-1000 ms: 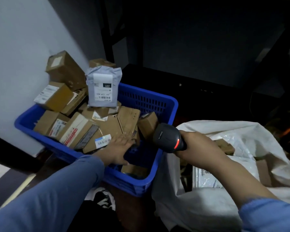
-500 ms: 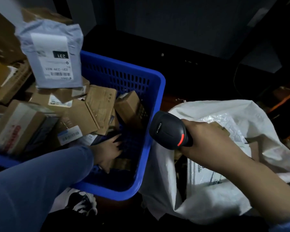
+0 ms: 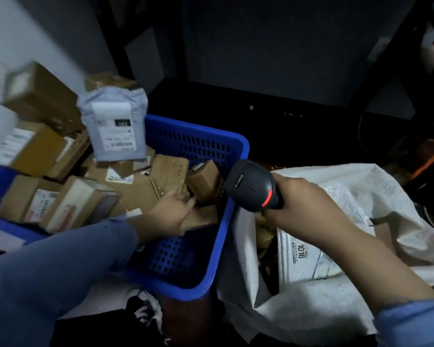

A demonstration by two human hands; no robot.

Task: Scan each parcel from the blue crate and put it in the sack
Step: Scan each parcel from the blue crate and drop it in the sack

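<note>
We look down on a blue crate (image 3: pixel 243 146) heaped with brown boxes, the pile rising against the wall on the left, where the picture is blurred. A grey mailer (image 3: pixel 114 123) stands upright on top of the heap, its white label facing us. Our left hand (image 3: pixel 172 211), in a blue sleeve, reaches into the crate's near right corner. It lies against a flat box (image 3: pixel 201 217) there, with the thumb pointing toward a small box (image 3: pixel 203 181) tilted against the crate's right wall. We cannot tell whether the fingers grip the flat box or only rest on it, because the hand's back hides them. Our right hand (image 3: pixel 308 204) is wrapped firmly round the handle of a black scanner (image 3: pixel 253 187). The scanner is held above the gap between crate and sack, its head over the crate's right rim and a red strip glowing on its neck. The white sack (image 3: pixel 323 309) stands open just right of the crate, touching it. Inside it lie brown boxes and a white bag (image 3: pixel 301 259) marked 1018. A dark shoe (image 3: pixel 145 306) with white laces shows on the floor below the crate.
</note>
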